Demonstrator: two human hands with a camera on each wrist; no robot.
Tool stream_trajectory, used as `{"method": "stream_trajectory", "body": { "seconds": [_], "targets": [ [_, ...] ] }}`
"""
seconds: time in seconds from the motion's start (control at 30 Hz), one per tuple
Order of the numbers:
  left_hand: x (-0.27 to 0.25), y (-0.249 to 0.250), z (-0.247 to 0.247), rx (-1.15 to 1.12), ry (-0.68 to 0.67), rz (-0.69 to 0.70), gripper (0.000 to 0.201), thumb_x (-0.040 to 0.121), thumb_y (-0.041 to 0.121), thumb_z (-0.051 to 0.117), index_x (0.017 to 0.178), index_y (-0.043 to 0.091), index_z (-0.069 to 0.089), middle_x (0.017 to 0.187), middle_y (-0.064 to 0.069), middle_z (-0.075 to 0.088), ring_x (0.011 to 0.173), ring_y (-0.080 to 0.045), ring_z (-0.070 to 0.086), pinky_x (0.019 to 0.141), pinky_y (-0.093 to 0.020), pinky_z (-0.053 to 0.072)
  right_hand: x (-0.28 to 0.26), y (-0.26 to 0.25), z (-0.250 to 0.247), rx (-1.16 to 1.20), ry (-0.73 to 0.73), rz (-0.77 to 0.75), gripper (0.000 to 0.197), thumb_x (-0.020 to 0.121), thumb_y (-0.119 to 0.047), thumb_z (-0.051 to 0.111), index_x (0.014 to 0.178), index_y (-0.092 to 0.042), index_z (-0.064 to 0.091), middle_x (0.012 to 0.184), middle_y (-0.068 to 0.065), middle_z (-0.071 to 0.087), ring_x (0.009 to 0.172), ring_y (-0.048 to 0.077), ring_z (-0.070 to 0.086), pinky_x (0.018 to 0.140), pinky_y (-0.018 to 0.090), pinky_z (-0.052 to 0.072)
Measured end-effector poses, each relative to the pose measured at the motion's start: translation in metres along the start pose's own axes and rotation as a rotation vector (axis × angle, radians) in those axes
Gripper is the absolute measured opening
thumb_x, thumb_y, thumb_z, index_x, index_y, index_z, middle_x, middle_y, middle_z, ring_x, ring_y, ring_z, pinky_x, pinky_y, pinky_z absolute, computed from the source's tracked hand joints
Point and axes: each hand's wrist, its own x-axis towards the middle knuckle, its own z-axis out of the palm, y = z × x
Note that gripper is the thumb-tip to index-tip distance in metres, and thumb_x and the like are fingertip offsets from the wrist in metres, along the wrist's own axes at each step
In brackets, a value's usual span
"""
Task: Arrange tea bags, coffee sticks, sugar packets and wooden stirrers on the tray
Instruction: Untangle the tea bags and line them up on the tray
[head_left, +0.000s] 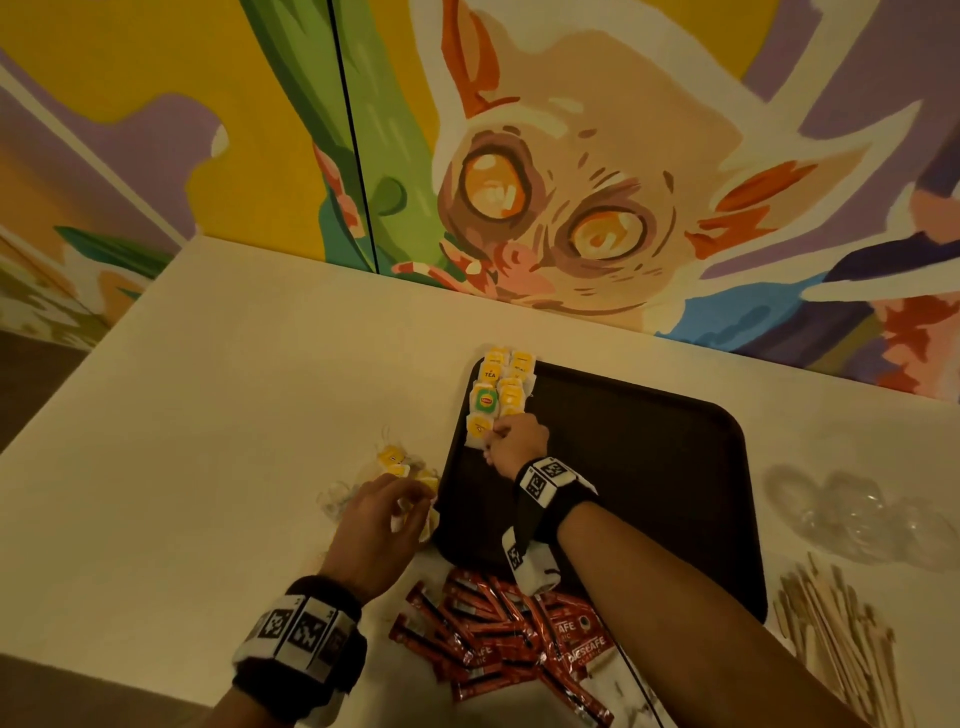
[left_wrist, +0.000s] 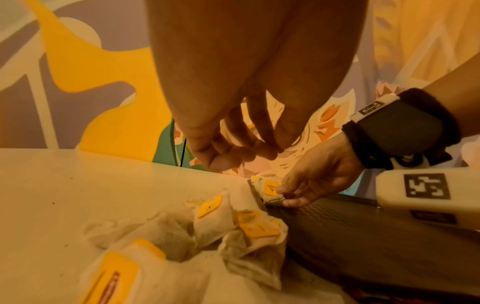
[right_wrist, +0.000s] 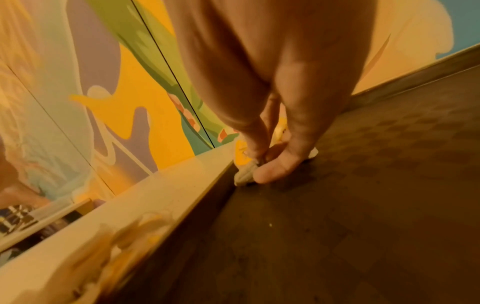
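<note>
On the left of the desk (head_left: 208, 415) a loose heap of tea bags (head_left: 402, 470) is seen just outside the tray's left rim. The left hand (head_left: 376, 525) is held over this heap; its fingers (left_wrist: 233, 152) are loosely curled with the tips drawn near one another, and in the left wrist view nothing is seen between them, so they are judged empty and ready for the next pick.

Along the far left edge of the dark tray (head_left: 649, 467) a double row of tea bags (head_left: 501, 387) is already laid, overlapping the rim at its far end. At the near end of that row a single tea bag (left_wrist: 271, 192) is pinched by the right hand (head_left: 519, 441) between thumb and fingertips and is being set down against the tray's edge.

To do this step well, the bag should be laid flat with its yellow tag up, squared to its neighbours, and kept inside the rim; release is best made only once the bag is pressed down.

Near the person, red coffee sticks (head_left: 498, 639) are piled on the desk. At the far right wooden stirrers (head_left: 836, 639) are lying, not yet placed.
</note>
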Motion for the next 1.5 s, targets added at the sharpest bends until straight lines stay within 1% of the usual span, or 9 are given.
{"method": "stream_trajectory", "body": {
  "seconds": [0.23, 0.37, 0.43, 0.53, 0.77, 0.97, 1.13, 1.27, 1.5],
  "targets": [
    [0.005, -0.011, -0.004, -0.010, 0.002, -0.033, 0.009, 0.091, 0.019, 0.063, 0.095, 0.025, 0.069, 0.089, 0.016, 0.059, 0.080, -0.001, 0.051, 0.068, -0.009, 0.035, 0.008, 0.004, 0.007, 0.089, 0.075, -0.015, 0.020, 0.086, -0.018, 0.072, 0.080, -0.031, 0.058, 0.103, 0.013, 0.068, 0.095, 0.027, 0.067, 0.077, 0.027, 0.058],
    [0.008, -0.012, -0.003, -0.022, 0.001, -0.043, 0.010, 0.090, 0.018, 0.063, 0.095, 0.025, 0.069, 0.088, 0.016, 0.059, 0.079, -0.004, 0.053, 0.066, -0.012, 0.037, -0.001, 0.008, -0.006, 0.130, 0.082, -0.021, 0.013, 0.085, -0.021, 0.075, 0.085, -0.024, 0.062, 0.099, 0.011, 0.070, 0.072, 0.014, 0.070, 0.070, 0.026, 0.059],
    [0.008, -0.015, -0.003, -0.035, 0.004, -0.060, 0.011, 0.089, 0.017, 0.064, 0.095, 0.026, 0.069, 0.089, 0.015, 0.060, 0.078, -0.004, 0.053, 0.066, -0.013, 0.036, -0.006, 0.011, -0.015, 0.127, 0.136, 0.004, 0.018, 0.083, -0.026, 0.077, 0.084, -0.022, 0.059, 0.093, 0.007, 0.068, 0.074, 0.014, 0.067, 0.066, 0.026, 0.057],
    [0.008, -0.019, -0.005, -0.045, 0.026, -0.092, 0.014, 0.088, 0.015, 0.066, 0.094, 0.027, 0.069, 0.090, 0.013, 0.061, 0.077, -0.004, 0.053, 0.066, -0.014, 0.037, -0.011, 0.013, -0.026, 0.063, 0.213, 0.031, 0.026, 0.083, -0.023, 0.077, 0.091, -0.015, 0.054, 0.088, 0.001, 0.060, 0.071, 0.007, 0.056, 0.054, 0.013, 0.041],
    [0.001, -0.030, -0.005, 0.001, 0.024, -0.195, 0.029, 0.083, 0.022, 0.072, 0.112, 0.020, 0.065, 0.102, 0.004, 0.060, 0.086, -0.010, 0.055, 0.072, -0.012, 0.038, 0.000, 0.009, -0.022, 0.068, 0.237, 0.047, 0.034, 0.082, -0.006, 0.074, 0.080, -0.026, 0.047, 0.095, 0.007, 0.066, 0.094, 0.025, 0.066, 0.078, 0.041, 0.059],
    [-0.002, -0.031, -0.001, 0.113, -0.081, -0.171, 0.079, 0.072, 0.050, 0.076, 0.139, 0.023, 0.044, 0.135, -0.002, 0.047, 0.119, -0.023, 0.045, 0.098, -0.034, 0.039, 0.002, 0.007, -0.023, 0.070, 0.225, 0.036, 0.031, 0.081, -0.007, 0.073, 0.079, -0.026, 0.049, 0.093, 0.005, 0.066, 0.097, 0.028, 0.064, 0.082, 0.044, 0.057],
    [0.010, -0.030, 0.010, 0.394, -0.285, -0.150, 0.102, 0.068, 0.059, 0.073, 0.149, 0.038, 0.013, 0.153, 0.002, 0.022, 0.133, -0.028, 0.027, 0.105, -0.044, 0.037, -0.015, 0.010, -0.026, 0.134, 0.230, 0.024, 0.031, 0.081, -0.021, 0.078, 0.094, -0.022, 0.049, 0.087, -0.004, 0.059, 0.088, 0.025, 0.067, 0.079, 0.045, 0.058],
    [0.021, -0.036, 0.018, 0.582, -0.404, -0.113, 0.086, 0.077, 0.059, 0.064, 0.147, 0.040, 0.017, 0.152, -0.003, 0.020, 0.134, -0.032, 0.025, 0.107, -0.048, 0.035, -0.037, 0.013, -0.027, 0.140, 0.187, 0.016, 0.028, 0.086, -0.019, 0.074, 0.101, -0.022, 0.050, 0.096, -0.003, 0.058, 0.091, 0.022, 0.067, 0.078, 0.041, 0.060],
    [0.025, -0.044, 0.026, 0.498, -0.319, -0.058, 0.054, 0.089, 0.028, 0.059, 0.140, 0.025, 0.040, 0.138, -0.006, 0.039, 0.119, -0.030, 0.039, 0.093, -0.043, 0.049, -0.068, 0.023, -0.024, 0.153, 0.046, -0.089, 0.020, 0.089, -0.014, 0.069, 0.098, -0.025, 0.055, 0.098, -0.004, 0.061, 0.092, 0.017, 0.067, 0.081, 0.040, 0.060]
  ]
}}
